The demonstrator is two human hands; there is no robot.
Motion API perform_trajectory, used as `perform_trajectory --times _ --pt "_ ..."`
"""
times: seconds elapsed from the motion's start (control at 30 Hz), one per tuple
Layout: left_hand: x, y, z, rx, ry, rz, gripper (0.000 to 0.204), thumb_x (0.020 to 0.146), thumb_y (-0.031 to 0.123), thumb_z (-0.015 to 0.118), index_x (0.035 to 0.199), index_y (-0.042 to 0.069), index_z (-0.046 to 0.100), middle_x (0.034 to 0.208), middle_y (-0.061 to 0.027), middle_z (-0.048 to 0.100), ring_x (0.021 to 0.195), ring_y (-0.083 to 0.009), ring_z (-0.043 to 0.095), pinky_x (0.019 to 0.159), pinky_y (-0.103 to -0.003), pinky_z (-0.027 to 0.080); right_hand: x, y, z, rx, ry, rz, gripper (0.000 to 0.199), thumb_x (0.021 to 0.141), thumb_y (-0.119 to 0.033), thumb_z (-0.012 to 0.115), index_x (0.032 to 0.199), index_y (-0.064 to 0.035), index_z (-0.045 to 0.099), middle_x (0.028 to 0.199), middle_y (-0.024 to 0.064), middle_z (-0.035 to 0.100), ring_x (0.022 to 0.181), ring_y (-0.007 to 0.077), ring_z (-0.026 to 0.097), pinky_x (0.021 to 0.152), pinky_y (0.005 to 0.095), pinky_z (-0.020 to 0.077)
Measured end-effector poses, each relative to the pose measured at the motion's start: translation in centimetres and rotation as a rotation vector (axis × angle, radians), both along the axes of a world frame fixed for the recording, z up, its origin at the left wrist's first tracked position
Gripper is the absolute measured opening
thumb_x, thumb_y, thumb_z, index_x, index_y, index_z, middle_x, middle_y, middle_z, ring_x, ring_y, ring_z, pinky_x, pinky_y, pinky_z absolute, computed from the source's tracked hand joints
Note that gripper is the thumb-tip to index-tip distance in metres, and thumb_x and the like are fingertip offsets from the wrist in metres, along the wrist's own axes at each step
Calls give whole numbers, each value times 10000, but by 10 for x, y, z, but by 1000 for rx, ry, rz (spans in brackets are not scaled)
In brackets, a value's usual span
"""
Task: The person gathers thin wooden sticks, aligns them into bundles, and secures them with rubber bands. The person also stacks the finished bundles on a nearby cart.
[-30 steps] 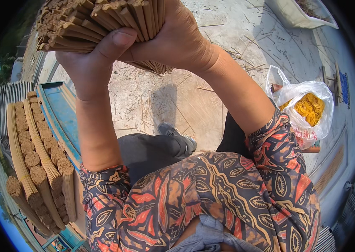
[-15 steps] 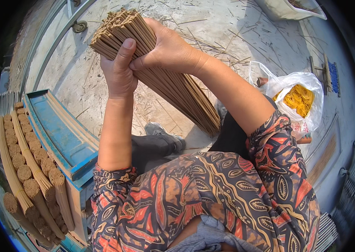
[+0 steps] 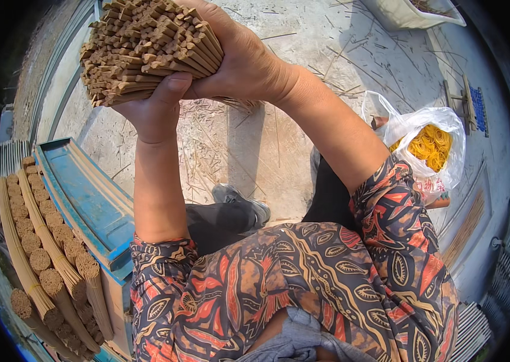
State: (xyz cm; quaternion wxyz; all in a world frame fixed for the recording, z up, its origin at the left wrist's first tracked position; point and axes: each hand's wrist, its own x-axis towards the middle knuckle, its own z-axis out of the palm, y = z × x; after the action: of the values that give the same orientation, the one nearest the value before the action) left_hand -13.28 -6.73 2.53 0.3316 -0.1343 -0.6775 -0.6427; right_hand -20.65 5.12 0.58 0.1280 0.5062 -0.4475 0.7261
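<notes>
A thick bundle of thin brown incense sticks is raised at the upper left, its uneven stick ends turned up toward me. My left hand supports it from below, thumb along the near side and fingers hidden behind. Around its right side wraps my right hand, whose fingertips are hidden by the sticks. The two hands meet near the left thumb. Most of the bundle's length is out of sight beneath its end and my hands.
Tied stick bundles are stacked at the left beside a blue metal tray. A white plastic bag holding yellow rubber bands stands at the right. Loose sticks litter the pale floor. A white tub sits at the far right.
Both hands have lifted the bundle up and slightly left. It has tipped so its stick ends face me, while its long side, visible before, is now mostly hidden.
</notes>
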Motion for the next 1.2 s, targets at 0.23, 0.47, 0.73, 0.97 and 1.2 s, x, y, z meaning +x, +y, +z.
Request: perform_trajectory --times 0.23,0.47,0.73,0.97,1.2 --pt "-10 10 53 32 51 -137 636 555 93 864 1080 -28 527 1025 -83 601 914 -173 591 825 -300 513 -5 7 40 -164 84 6 781 640 -71 794 1299 -24 377 1164 151 517 1039 277 525 902 357 421" --pt "3 15 60 129 -190 -10 490 735 195 725 1110 -39 514 992 -111 601 882 -190 602 794 -300 504 16 29 55 98 -238 194 665 641 -94 764 1219 -22 443 1052 130 550 991 243 545 867 350 443" --pt "17 -2 -5 268 -363 103 509 781 220 690 1173 -17 468 1057 -97 563 967 -194 569 855 -310 476 25 -6 3 462 -526 90 759 562 -209 790 1204 9 448 1030 166 595 967 252 598 856 329 474" --pt "24 -13 -4 196 -246 198 546 732 249 735 1136 -17 483 1056 -92 554 950 -189 554 836 -325 470 22 -16 2 408 -392 171 761 569 -187 793 1235 -49 451 1056 141 586 996 250 582 882 339 459" --pt "30 -33 13 0 -53 187 591 666 207 782 1129 -17 492 1055 -79 573 953 -205 580 848 -327 503 16 -37 11 152 6 102 949 592 -133 840 1359 -88 283 1185 118 534 1063 222 544 900 341 458"
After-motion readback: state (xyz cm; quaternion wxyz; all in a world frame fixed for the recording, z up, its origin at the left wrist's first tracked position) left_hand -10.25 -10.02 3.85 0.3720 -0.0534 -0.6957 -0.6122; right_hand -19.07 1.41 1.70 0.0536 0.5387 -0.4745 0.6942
